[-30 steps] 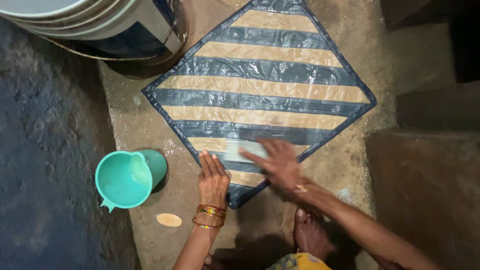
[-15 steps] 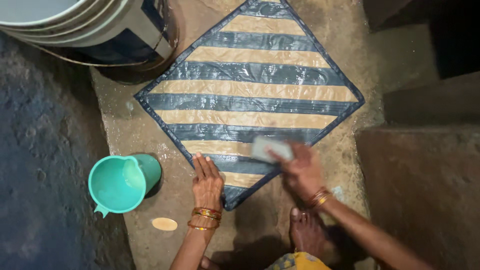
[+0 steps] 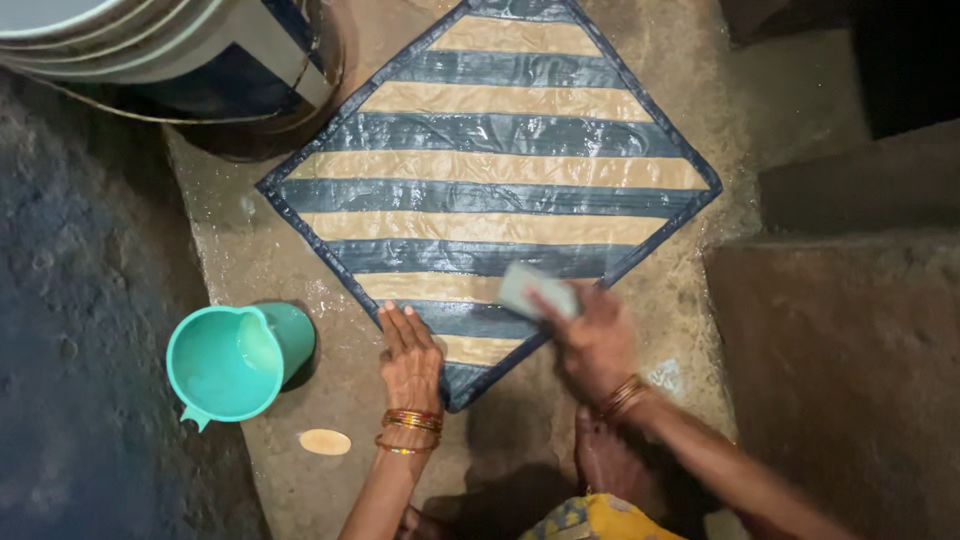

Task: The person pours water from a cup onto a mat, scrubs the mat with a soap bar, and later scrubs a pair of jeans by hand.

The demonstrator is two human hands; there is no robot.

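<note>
A wet square mat (image 3: 490, 170) with dark blue and tan stripes lies corner-on upon a concrete slab. My left hand (image 3: 408, 360) rests flat on the mat's near corner, fingers together, bangles on the wrist. My right hand (image 3: 592, 340) grips a pale rectangular scrubbing block (image 3: 537, 290) and presses it onto the mat's lower right edge. My bare foot (image 3: 610, 460) shows below the right hand.
A teal plastic jug (image 3: 232, 360) stands on the slab left of my left hand. A small oval tan soap bar (image 3: 325, 441) lies near it. A large white and blue drum (image 3: 180, 50) stands at the top left. Dark rough ground lies left, concrete steps (image 3: 850, 330) right.
My right hand has swept the pale block from the mat's near middle out to its lower right edge. The left hand has stayed flat on the corner. The view has drifted slightly.
</note>
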